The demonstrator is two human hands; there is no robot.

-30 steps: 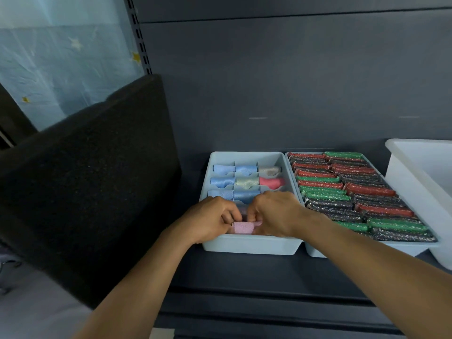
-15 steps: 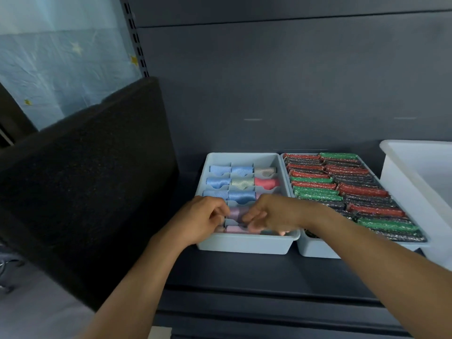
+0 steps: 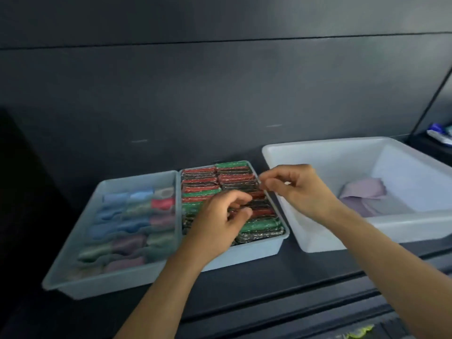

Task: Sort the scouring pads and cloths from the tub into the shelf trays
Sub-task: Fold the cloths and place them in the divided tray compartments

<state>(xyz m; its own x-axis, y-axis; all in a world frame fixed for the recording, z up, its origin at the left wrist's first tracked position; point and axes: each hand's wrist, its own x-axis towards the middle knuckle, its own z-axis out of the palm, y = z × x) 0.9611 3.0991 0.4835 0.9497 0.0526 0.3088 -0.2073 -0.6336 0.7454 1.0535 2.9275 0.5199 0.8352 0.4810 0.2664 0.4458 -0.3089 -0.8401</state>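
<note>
Along dark shelf (image 3: 244, 289), two pale plastic trays rim to rim: cloth tray (image 3: 110, 282) with three columns of soft rolled cloths (image 3: 132, 226), pad tray (image 3: 256, 250) packed with glittery scouring pads (image 3: 203, 184). Beyond a narrow gap, one white tub (image 3: 318, 236) with crumpled lavender cloths (image 3: 364, 194). Left hand (image 3: 220, 221) curled over pads, grip unclear; right hand (image 3: 298, 187) loosely curled, empty, above the gap.

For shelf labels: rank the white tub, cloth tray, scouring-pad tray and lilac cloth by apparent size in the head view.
1. white tub
2. cloth tray, scouring-pad tray: alike; nearness makes it unsure
3. lilac cloth
</note>
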